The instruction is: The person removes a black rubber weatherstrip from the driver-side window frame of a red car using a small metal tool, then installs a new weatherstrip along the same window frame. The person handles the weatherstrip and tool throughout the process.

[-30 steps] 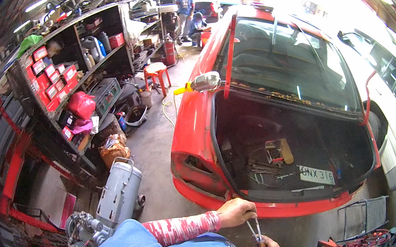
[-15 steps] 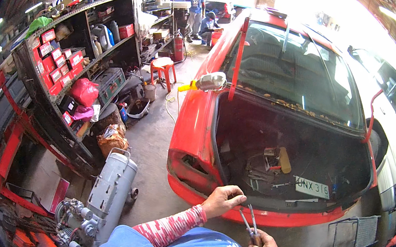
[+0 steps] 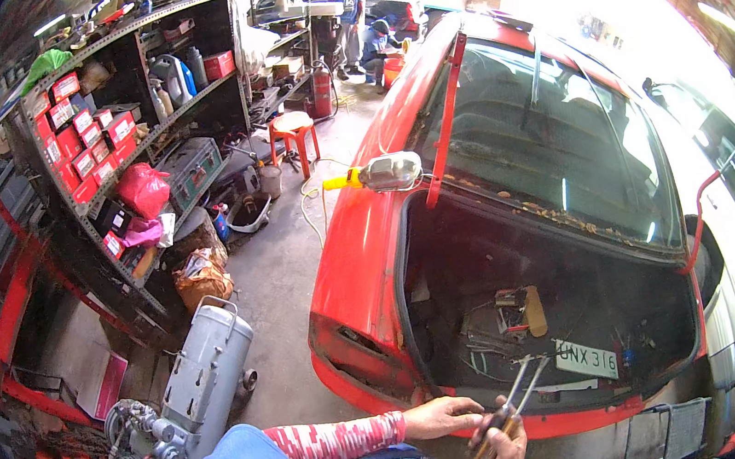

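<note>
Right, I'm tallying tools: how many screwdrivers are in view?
2 screwdrivers, both in the right hand; more may be hidden among the tools in the trunk.

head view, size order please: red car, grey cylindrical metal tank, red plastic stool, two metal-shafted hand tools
1. red car
2. grey tank
Unranked: red stool and metal-shafted tools look too close, with the tools nearer the camera.

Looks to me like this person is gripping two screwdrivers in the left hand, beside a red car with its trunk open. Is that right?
Nearly, but the hand is wrong: the head view shows the right hand gripping the two screwdrivers, beside a red car with its trunk open.
</note>
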A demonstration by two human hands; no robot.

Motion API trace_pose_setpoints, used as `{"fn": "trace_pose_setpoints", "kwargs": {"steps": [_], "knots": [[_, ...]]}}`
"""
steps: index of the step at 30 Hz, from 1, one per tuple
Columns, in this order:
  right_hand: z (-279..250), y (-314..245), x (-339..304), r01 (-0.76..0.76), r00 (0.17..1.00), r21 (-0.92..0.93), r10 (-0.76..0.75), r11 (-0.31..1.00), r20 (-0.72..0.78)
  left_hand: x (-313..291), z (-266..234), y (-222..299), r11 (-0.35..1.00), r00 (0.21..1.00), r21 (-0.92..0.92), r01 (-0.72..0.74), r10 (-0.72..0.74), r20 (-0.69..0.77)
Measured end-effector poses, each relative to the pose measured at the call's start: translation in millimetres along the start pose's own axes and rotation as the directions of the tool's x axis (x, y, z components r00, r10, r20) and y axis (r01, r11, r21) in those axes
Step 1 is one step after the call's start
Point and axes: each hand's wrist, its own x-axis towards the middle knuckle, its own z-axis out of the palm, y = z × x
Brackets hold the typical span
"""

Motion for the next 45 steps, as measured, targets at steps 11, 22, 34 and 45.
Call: {"fn": "trace_pose_setpoints", "kwargs": {"steps": [11, 22, 34, 45], "knots": [[23.7, 17.5, 52.5, 0.154, 0.974, 0.132, -0.127, 0.979, -0.189, 2.8, -16.5, 1.1, 0.967, 0.998, -0.254, -0.026, 0.010, -0.067], [-58.8, -34.3, 111.7, 0.062, 0.946, 0.204, 0.008, 0.977, -0.325, 9.5, -18.5, 25.6, 0.960, 0.965, 0.238, 0.145, -0.084, -0.250], [-178.7, -7.4, 204.0, -0.400, 0.777, 0.567, 0.594, 0.720, -0.206, 53.1, -75.4, 69.0, 0.634, 0.654, 0.582, 0.510, 0.155, -0.741], [-373.7, 156.3, 359.1, -0.783, 0.277, 0.493, 0.922, 0.380, -0.271, 74.4, -135.1, 43.7, 0.220, 0.490, 0.715, 0.664, 0.594, -0.638]]}}
